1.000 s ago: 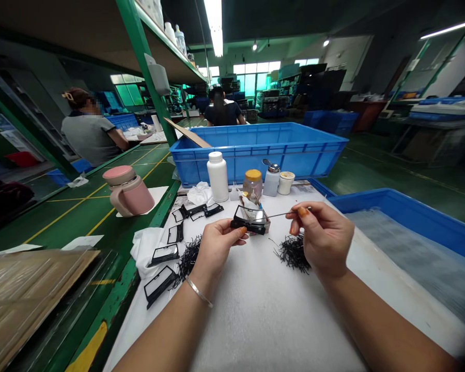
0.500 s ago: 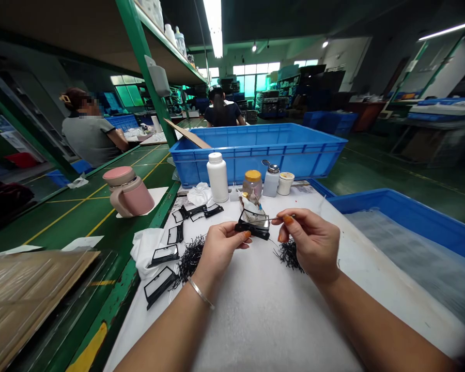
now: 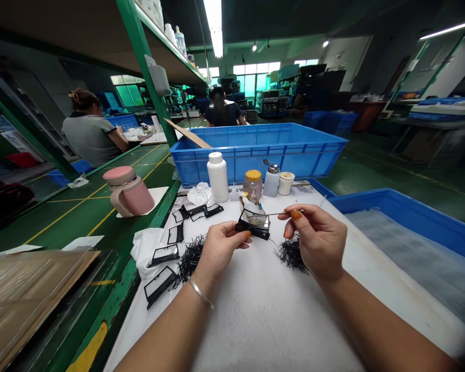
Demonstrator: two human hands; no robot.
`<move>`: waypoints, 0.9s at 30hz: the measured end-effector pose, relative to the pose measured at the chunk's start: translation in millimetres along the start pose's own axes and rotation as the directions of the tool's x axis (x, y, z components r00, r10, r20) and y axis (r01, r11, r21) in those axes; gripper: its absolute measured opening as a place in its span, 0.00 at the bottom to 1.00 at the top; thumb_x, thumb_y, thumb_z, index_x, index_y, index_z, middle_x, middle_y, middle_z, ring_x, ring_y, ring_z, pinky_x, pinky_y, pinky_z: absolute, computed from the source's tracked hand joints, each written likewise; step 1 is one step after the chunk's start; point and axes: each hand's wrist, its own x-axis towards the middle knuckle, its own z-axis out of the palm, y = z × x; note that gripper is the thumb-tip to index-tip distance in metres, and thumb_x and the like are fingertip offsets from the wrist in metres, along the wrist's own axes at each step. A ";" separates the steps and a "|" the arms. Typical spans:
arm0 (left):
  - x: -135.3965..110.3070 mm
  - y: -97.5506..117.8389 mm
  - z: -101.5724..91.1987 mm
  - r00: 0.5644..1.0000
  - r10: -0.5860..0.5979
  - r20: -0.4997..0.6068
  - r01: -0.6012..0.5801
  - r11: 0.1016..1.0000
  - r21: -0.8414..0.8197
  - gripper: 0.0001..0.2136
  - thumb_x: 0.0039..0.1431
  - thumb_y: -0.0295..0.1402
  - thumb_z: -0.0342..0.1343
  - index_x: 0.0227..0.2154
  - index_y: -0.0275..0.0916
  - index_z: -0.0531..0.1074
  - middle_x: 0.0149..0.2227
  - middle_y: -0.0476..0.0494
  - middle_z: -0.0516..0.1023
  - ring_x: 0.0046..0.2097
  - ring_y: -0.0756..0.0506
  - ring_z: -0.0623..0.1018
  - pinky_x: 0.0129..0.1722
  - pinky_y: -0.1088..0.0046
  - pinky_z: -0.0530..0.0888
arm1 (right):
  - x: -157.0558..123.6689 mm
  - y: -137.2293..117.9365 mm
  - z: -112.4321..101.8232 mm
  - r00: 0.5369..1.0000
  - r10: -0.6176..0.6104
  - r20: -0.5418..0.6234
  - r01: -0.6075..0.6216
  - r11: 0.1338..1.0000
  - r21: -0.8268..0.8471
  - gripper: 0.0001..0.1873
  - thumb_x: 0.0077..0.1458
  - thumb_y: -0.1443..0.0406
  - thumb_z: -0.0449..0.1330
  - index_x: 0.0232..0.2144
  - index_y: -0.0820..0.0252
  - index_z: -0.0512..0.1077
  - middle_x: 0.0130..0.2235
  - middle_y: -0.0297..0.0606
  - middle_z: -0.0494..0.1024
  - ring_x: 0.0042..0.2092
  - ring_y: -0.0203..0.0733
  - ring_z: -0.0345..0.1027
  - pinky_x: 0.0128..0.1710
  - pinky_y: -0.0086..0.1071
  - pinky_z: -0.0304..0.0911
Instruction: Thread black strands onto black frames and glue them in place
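My left hand (image 3: 225, 250) grips a small black plastic frame with a transparent window (image 3: 254, 223) between thumb and fingers, tilted up. A crumpled white wrapper or tissue sits against the frame's far side. My right hand (image 3: 318, 240) pinches a thin metal rod (image 3: 275, 214), whose tip reaches over the window. Under that hand lies a tuft of fine black strands (image 3: 292, 254). A second tuft (image 3: 189, 258) lies by my left wrist, among loose black frames (image 3: 160, 285) on the white foam work surface (image 3: 263, 320).
Behind the hands stand a white bottle (image 3: 217, 177), an amber-lidded jar (image 3: 253, 185), a dispenser bottle (image 3: 271, 179) and a small tub (image 3: 285, 183). Blue crates (image 3: 256, 150) stand ahead and right. A pink mug (image 3: 129, 192) is on the left; co-workers (image 3: 89, 129) sit beyond.
My right hand moved in toward the frame, then eased back out and up a little. My left hand and the frame shifted slightly to the right.
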 end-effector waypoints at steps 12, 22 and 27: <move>2.7 3.0 -11.8 0.992 0.000 -0.124 -0.018 0.989 -0.149 0.13 0.45 0.34 0.69 0.32 0.32 0.77 0.30 0.43 0.78 0.32 0.50 0.77 0.32 0.79 0.76 | 18.5 9.5 -16.5 0.974 -0.055 -0.218 0.051 0.998 -0.025 0.06 0.58 0.64 0.61 0.34 0.62 0.75 0.29 0.37 0.77 0.22 0.32 0.67 0.21 0.27 0.61; 5.6 7.5 -19.7 0.959 0.013 -0.284 -0.098 0.953 -0.287 0.15 0.41 0.34 0.70 0.32 0.32 0.77 0.31 0.45 0.78 0.29 0.54 0.74 0.30 0.82 0.75 | 29.1 18.8 3.8 0.988 0.012 0.155 0.071 0.851 -0.521 0.07 0.61 0.64 0.55 0.35 0.60 0.72 0.28 0.32 0.75 0.25 0.32 0.70 0.27 0.26 0.63; 4.6 4.5 -17.9 0.963 0.061 -0.261 -0.120 0.969 -0.215 0.15 0.45 0.35 0.68 0.34 0.32 0.77 0.34 0.43 0.78 0.31 0.53 0.75 0.30 0.81 0.74 | 36.8 21.1 15.4 0.964 0.102 0.244 0.067 0.796 -0.601 0.08 0.61 0.64 0.52 0.32 0.58 0.70 0.26 0.29 0.73 0.25 0.31 0.68 0.28 0.26 0.58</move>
